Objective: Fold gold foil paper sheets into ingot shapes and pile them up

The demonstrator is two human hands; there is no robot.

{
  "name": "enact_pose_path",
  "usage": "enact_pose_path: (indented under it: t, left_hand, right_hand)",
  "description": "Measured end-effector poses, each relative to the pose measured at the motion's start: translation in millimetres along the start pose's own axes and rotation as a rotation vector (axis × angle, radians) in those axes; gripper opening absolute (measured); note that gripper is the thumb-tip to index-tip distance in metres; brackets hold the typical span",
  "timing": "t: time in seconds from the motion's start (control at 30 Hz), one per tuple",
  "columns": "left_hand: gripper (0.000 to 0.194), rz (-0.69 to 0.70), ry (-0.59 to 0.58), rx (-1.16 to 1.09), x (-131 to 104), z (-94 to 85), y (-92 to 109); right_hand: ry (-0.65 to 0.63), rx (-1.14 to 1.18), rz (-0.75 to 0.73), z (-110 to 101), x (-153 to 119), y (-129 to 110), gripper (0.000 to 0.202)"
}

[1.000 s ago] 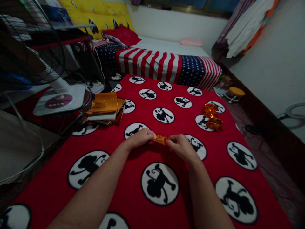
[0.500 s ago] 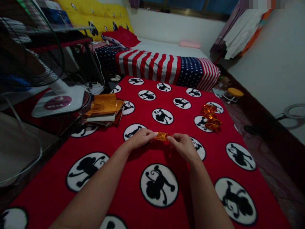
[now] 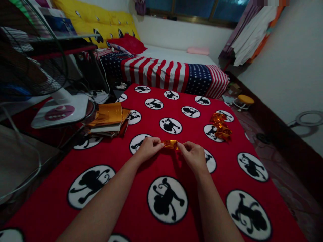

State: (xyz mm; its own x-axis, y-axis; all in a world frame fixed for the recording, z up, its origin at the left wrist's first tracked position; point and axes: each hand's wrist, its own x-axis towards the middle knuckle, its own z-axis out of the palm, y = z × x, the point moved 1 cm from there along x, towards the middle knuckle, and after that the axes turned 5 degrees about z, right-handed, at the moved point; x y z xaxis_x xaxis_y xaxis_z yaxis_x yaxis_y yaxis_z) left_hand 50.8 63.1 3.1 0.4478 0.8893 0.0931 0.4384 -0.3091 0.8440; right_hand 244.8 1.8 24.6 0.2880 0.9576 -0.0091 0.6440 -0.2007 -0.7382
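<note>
A small shiny gold foil piece (image 3: 171,144) is stretched between my two hands above the red cloth with monkey prints (image 3: 161,168). My left hand (image 3: 149,148) pinches its left end between thumb and fingers. Its right end is in the pinch of my right hand (image 3: 193,154). To the left lies a stack of gold foil and paper sheets (image 3: 108,117). Several folded gold foil pieces (image 3: 221,127) sit in a loose pile on the right part of the cloth.
A fan with a white base (image 3: 60,111) stands at the left beside a shelf. Beyond the cloth is a bed with a striped and starred cover (image 3: 161,72). A yellow stool (image 3: 245,99) stands on the floor at the right.
The view has shifted slightly. The foil between my hands looks narrower and more curved, its surface turned differently. Both hands still pinch its ends.
</note>
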Motion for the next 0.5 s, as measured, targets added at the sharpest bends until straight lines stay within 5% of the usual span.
enact_pose_path:
  t: [0.27,0.5]
  left_hand:
    - [0.026,0.001,0.076,0.078,1,3.9,0]
    - [0.042,0.06,0.103,0.018,2,5.4,-2]
  right_hand:
    - [0.044,-0.074,-0.047,0,2,6,0.03]
    - [0.119,-0.102,-0.03,-1,4,11,0.023]
